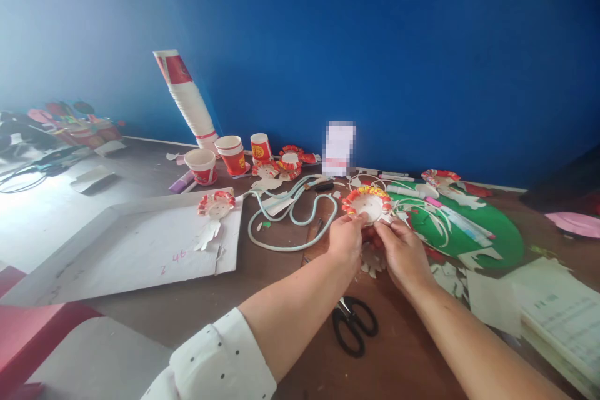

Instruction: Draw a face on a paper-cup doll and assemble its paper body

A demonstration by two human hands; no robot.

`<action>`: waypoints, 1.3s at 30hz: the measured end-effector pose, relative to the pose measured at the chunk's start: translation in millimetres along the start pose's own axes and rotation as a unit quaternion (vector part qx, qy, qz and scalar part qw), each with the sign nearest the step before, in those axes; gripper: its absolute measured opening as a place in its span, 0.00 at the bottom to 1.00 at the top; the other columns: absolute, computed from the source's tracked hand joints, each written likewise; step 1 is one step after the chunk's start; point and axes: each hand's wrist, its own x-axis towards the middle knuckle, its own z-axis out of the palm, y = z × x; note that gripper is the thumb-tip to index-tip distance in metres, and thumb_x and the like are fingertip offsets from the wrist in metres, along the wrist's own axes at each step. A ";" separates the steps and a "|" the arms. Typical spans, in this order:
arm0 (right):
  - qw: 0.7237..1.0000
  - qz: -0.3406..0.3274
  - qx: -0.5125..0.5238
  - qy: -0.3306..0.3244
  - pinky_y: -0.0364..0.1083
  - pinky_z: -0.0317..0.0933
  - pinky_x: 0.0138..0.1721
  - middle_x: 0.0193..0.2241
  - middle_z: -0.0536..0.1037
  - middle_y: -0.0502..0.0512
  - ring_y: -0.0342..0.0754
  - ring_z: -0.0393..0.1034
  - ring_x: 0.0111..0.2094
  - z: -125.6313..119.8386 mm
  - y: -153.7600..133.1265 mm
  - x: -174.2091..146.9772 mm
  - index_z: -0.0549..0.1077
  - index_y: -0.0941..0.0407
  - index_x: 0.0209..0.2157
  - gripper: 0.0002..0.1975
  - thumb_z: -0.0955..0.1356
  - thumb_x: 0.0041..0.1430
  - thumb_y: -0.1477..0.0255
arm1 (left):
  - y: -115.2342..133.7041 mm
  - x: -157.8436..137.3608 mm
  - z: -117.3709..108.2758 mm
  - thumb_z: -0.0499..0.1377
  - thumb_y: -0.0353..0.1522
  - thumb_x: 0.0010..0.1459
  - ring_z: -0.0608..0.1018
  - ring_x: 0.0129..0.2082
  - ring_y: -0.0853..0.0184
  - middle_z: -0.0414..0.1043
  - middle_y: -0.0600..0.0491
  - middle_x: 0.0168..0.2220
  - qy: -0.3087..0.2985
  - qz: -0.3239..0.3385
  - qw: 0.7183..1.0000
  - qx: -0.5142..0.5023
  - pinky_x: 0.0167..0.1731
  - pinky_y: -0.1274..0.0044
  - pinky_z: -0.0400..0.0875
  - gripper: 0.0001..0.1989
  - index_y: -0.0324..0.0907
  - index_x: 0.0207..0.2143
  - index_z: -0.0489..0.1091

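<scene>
Between both hands is a cut paper cup, its red, orange and yellow strips curled into a ring around the white round base. My left hand pinches its lower left edge, thumb on the base. My right hand grips the lower right edge with thumb and fingers. Some fingertips are hidden behind the cup. Below the hands, on the brown table, lie scissors with black handles, their blades partly covered by my left forearm. White paper pieces show beneath the hands.
A pale blue cable loops left of the hands. Paper cups and a tall leaning cup stack stand near the blue wall. Markers and scraps lie on a green disc. A white box lid holds another curled cup.
</scene>
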 end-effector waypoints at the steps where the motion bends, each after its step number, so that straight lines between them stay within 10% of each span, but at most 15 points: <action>1: 1.000 -0.001 0.009 0.001 0.43 0.56 0.22 0.16 0.69 0.47 0.43 0.61 0.20 1.3 1.3 -0.5 0.68 0.54 0.21 0.13 0.69 0.50 0.60 | -0.5 0.6 -0.5 0.64 0.27 0.48 0.68 0.15 0.72 0.67 0.55 0.19 -0.008 0.003 1.000 0.003 0.15 0.81 0.62 0.08 0.39 0.25 0.65; 29: 0.999 -0.025 -0.031 0.017 0.44 0.57 0.23 0.17 0.70 0.47 0.44 0.62 0.20 -8.4 6.9 0.8 0.71 0.54 0.23 0.11 0.68 0.53 0.61 | 5.1 -1.3 -4.9 0.71 0.35 0.41 0.68 0.16 0.72 0.68 0.53 0.21 -0.141 -0.020 0.989 0.049 0.15 0.79 0.63 0.16 0.36 0.29 0.70; 39: 1.000 -0.013 -0.010 -0.001 0.46 0.65 0.31 0.25 0.77 0.51 0.48 0.70 0.27 1.7 6.9 -4.4 0.72 0.54 0.29 0.10 0.68 0.51 0.61 | 4.3 -3.2 -0.5 0.67 0.31 0.44 0.65 0.14 0.73 0.66 0.54 0.17 -0.033 -0.024 0.998 0.043 0.15 0.80 0.60 0.10 0.37 0.25 0.68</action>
